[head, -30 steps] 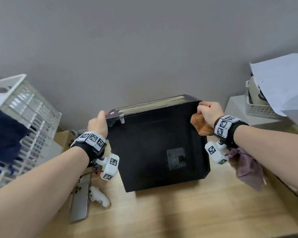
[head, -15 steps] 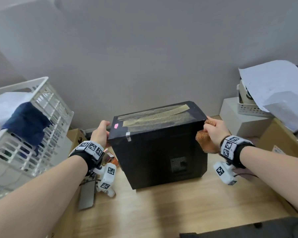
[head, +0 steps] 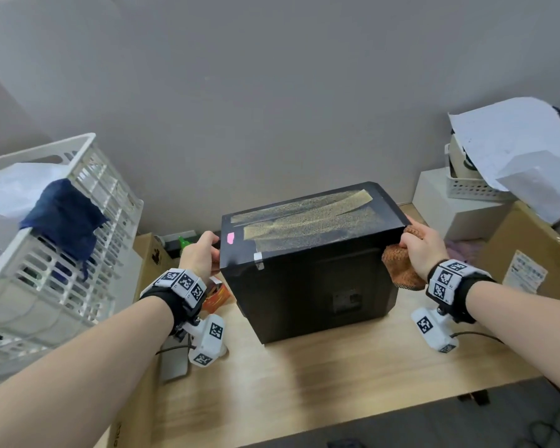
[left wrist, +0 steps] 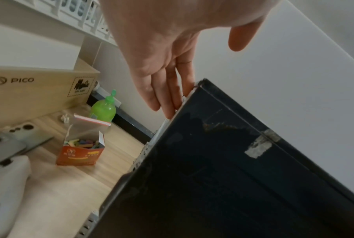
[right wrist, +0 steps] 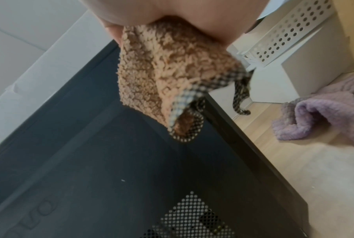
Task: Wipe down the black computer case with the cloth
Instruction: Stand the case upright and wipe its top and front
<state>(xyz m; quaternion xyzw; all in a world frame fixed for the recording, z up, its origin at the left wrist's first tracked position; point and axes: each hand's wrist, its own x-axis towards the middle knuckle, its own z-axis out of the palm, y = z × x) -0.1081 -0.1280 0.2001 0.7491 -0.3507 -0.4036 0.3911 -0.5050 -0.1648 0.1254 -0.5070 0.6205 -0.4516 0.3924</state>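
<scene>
The black computer case point(head: 304, 286) stands on the wooden table point(head: 304, 383), and strips of tape cross its top panel. My left hand point(head: 201, 253) is at its upper left end. In the left wrist view the fingers point(left wrist: 168, 90) lie straight against the case point(left wrist: 213, 177) edge, with the thumb lifted off it. My right hand point(head: 417, 245) is at the upper right corner and grips a bunched orange-brown cloth point(head: 401, 270) against the case. In the right wrist view the cloth point(right wrist: 162, 72) hangs from the hand point(right wrist: 192, 11) over the dark side panel point(right wrist: 111, 161).
A white slatted basket point(head: 46, 150) with a navy cloth point(head: 62, 218) stands at the left. A green bottle point(left wrist: 103, 109), an orange box point(left wrist: 80, 153), phones and a white controller point(left wrist: 4, 185) lie left of the case. On the right are a purple cloth point(right wrist: 314, 112), a perforated basket point(head: 472, 189) and a cardboard box point(head: 530, 253).
The case has turned so its taped top panel shows more than its side. Both hands have stayed at its two upper ends, the right one still gripping the cloth.
</scene>
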